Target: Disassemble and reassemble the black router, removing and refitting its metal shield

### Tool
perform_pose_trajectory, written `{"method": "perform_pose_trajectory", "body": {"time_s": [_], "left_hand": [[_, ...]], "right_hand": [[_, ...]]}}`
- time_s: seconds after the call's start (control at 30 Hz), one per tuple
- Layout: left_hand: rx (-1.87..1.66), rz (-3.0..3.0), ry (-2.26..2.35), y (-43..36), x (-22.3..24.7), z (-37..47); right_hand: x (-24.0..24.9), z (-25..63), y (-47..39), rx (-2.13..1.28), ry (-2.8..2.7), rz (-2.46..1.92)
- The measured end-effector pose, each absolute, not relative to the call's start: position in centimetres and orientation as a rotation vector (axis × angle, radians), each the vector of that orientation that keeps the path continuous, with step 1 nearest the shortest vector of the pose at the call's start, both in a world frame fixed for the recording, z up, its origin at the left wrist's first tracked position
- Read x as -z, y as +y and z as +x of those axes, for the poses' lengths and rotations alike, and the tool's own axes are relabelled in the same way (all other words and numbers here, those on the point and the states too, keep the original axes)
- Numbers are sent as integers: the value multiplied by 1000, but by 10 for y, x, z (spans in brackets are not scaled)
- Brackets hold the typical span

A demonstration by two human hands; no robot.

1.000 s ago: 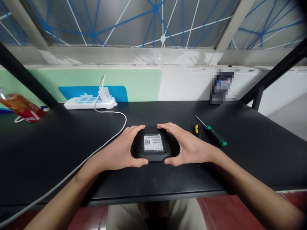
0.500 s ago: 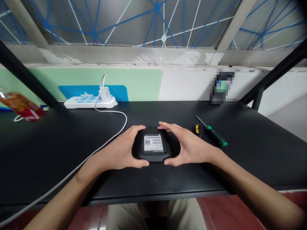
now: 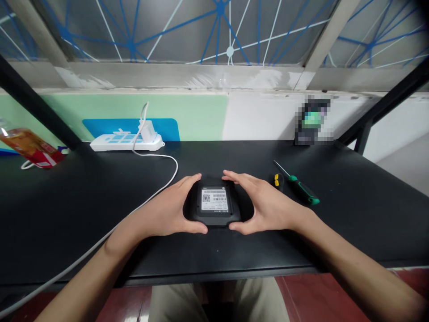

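Note:
A squarish black electronic device (image 3: 217, 221) lies on the black table, its face with a white label (image 3: 214, 199) turned up. The label carries a QR code and barcodes. From the left side, my left hand (image 3: 167, 208) curves round the device, thumb at the near edge and fingers at the far edge. My right hand (image 3: 268, 203) mirrors this on the right side. Both palms stay apart from the device's sides. Exact fingertip contact at the far edge is hard to see.
Right of my hands lie a green-and-black screwdriver (image 3: 304, 191) and a small yellow-and-black item (image 3: 276, 180). A white power strip (image 3: 117, 144) with a plugged-in charger stands at the back, its white cable (image 3: 147, 203) crossing the left side. A drink bottle (image 3: 31, 145) is far left; a blurred phone-like object (image 3: 311, 120) leans at the back right.
The fingertips of my two hands are slightly farther apart at the device's far edge. The device stays in place, and the view has shifted a little.

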State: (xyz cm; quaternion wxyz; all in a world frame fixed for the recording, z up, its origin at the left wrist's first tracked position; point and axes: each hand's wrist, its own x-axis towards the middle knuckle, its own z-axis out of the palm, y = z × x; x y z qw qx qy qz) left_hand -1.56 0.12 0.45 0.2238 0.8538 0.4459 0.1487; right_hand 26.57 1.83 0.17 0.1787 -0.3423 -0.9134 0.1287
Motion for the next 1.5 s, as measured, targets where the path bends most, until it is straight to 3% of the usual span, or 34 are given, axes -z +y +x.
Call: {"method": "perform_pose_trajectory", "body": {"time_s": [0.37, 0.83, 1.17, 1.5], "left_hand": [[-402, 2388, 1231, 1, -3, -12], [-438, 2320, 1201, -2, -10, -6], [-434, 2363, 1225, -4, -8, -4], [-325, 2410, 1281, -5, -2, -1]], "right_hand": [[-2, 262, 20, -222, -2616, -884], [-8, 266, 24, -586, -2547, -1008], [-6, 266, 20, -577, -2553, -974], [-4, 248, 22, -663, -2142, -1475]]}}
